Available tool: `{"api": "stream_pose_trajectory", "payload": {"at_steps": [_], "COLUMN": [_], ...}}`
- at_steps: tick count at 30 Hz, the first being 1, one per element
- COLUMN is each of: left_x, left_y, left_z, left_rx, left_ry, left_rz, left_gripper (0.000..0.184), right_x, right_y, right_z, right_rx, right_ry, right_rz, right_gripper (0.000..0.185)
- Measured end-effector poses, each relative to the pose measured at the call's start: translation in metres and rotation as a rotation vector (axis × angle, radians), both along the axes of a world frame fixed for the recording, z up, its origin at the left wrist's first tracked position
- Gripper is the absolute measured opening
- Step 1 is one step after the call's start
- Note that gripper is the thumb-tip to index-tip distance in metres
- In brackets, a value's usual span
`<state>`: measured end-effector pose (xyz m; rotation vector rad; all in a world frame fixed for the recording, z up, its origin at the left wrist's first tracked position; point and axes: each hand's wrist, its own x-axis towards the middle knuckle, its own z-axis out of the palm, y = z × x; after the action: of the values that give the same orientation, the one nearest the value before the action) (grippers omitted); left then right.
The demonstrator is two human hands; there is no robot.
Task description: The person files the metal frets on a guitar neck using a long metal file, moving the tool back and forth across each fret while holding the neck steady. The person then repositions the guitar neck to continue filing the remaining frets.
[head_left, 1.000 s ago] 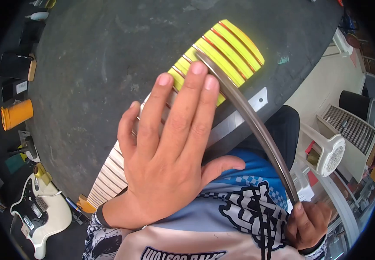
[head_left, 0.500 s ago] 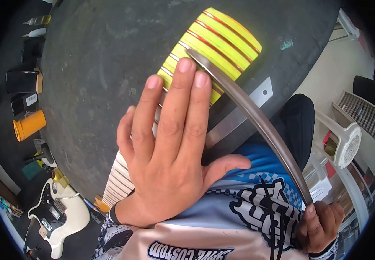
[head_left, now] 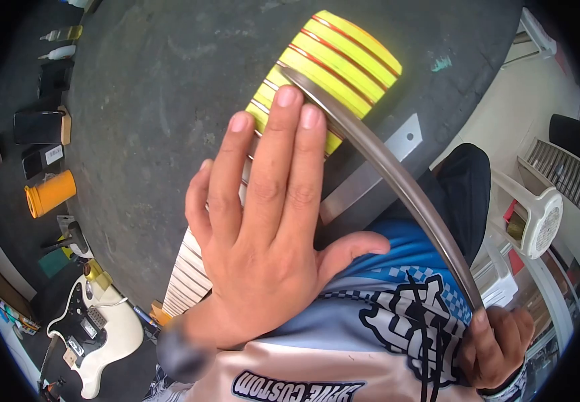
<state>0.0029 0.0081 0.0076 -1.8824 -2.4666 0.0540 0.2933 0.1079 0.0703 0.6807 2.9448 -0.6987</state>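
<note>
A long tapered board with crosswise metal lines lies on the dark table, yellow at its wide upper end and pale at its narrow end. Flat across its middle rests my left hand, fingers extended and thumb out to the side. My right hand, at the lower right, is closed around the near end of a long, curved grey metal strip. The strip's far end lies over the yellow part, beside my left fingertips. What lies beneath my left palm is hidden.
A flat metal ruler-like piece lies right of the board. Along the left are an orange container, a phone, small bottles and a white guitar body. A white plastic chair stands at the right.
The view has shifted, so the board appears higher and slightly left. The strip's far end has slid a little toward the board's left edge. Both hands keep nearly the same pose.
</note>
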Motion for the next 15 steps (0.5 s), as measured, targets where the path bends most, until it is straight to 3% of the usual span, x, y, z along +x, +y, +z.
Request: {"api": "stream_pose_trajectory", "payload": {"at_steps": [3, 6, 11, 14, 15], "left_x": [0.000, 0.000, -0.001, -0.001, -0.001], "left_y": [-0.001, -0.005, -0.005, -0.005, -0.005], "left_z": [-0.001, -0.002, -0.003, -0.004, -0.005], "left_rx": [-0.004, 0.004, 0.016, 0.032, 0.074], "left_ry": [0.001, 0.004, 0.018, 0.037, 0.007], "left_rz": [0.007, 0.013, 0.015, 0.010, 0.000], "left_gripper": [0.111, 0.111, 0.110, 0.110, 0.108], "right_x": [-0.063, -0.066, 0.026, 0.062, 0.069], "right_y": [0.018, 0.019, 0.013, 0.014, 0.013], "right_z": [-0.006, -0.015, -0.028, -0.052, -0.062], "right_rx": [0.011, -0.016, -0.055, 0.009, 0.031], "right_ry": [0.024, 0.060, 0.143, 0.212, 0.240], "right_rz": [0.039, -0.006, -0.089, -0.152, -0.187], "right_gripper": [0.055, 0.054, 0.049, 0.063, 0.059]}}
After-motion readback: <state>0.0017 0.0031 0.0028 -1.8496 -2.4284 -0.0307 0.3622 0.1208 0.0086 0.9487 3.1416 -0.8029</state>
